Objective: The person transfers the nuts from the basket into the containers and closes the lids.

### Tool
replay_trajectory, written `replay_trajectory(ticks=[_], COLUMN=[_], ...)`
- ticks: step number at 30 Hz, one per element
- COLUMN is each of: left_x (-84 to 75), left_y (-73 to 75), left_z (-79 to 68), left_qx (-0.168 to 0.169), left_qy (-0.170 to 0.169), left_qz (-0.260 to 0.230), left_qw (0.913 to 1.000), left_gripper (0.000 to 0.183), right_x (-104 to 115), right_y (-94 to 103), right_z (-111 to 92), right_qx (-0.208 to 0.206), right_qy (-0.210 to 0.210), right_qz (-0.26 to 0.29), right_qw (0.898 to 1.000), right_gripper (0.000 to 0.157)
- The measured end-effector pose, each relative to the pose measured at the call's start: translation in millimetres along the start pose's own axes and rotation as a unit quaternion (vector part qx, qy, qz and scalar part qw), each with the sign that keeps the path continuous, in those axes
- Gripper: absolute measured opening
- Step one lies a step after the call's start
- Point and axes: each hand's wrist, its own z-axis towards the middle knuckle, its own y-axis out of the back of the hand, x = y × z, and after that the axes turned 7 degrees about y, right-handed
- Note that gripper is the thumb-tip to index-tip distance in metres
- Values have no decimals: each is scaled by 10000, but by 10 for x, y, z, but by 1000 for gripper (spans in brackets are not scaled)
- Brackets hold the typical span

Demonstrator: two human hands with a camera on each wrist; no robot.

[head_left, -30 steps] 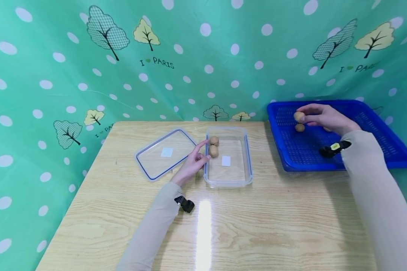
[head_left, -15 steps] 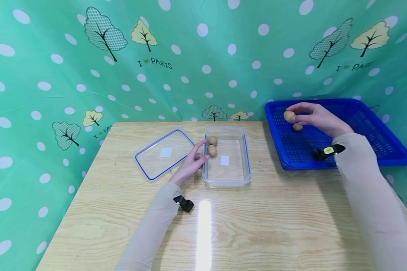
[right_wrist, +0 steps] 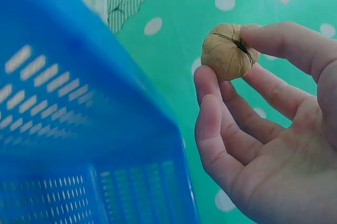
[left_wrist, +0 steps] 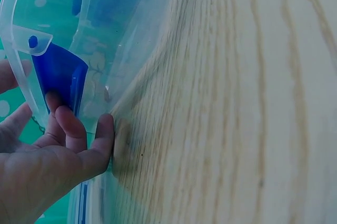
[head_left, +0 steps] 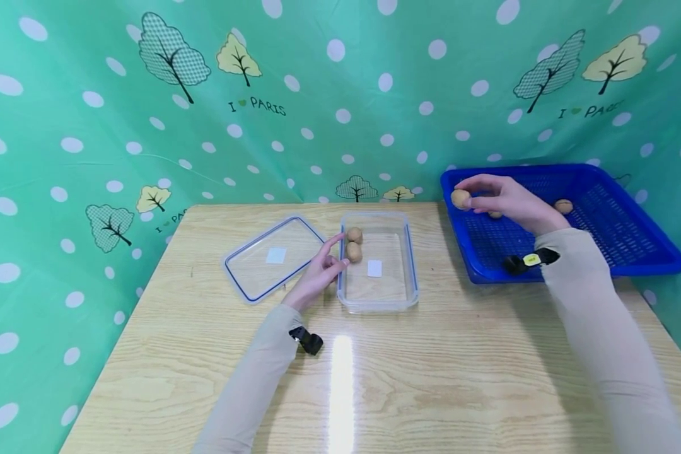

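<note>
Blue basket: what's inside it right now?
In the basket, one walnut shows plainly, another walnut partly behind the right hand. Whatever that hand and its sleeve cover can't be seen.

At twelve o'clock in the head view, the green curtain (head_left: pixel 312 75) is patterned with white dots (head_left: pixel 336 50) and grey-checked and yellow trees (head_left: pixel 239 58); at six, the pale wooden tabletop (head_left: pixel 431 378) is streaked with tan grain. Toward three, plain blue is shown by the basket (head_left: pixel 488 276) and light brown by the held walnut (head_left: pixel 461 199); at eight, the clear lid (head_left: pixel 297 244) is rimmed in blue.
</note>
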Motion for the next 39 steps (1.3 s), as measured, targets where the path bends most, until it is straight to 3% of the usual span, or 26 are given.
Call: replay_trajectory(ticks=[8, 15, 24, 39], left_x=[2, 230, 263, 277], left_y=[3, 69, 60, 65], left_z=[-3, 175, 174, 176], left_qx=[36, -6, -140, -91], left_qy=[-21, -91, -187, -140], left_qz=[-62, -109, -64, -66], left_qw=[10000, 9999, 9997, 9998], left_gripper=[61, 62, 60, 62], right_x=[69, 140, 167, 241], right_y=[-186, -384, -673, -1055], right_z=[86, 180, 339, 560], right_qx=[39, 252, 523, 710], right_qy=[304, 364, 517, 786], right_qz=[234, 343, 526, 772], right_qw=[9993, 9984, 9959, 9914], right_gripper=[45, 43, 43, 43])
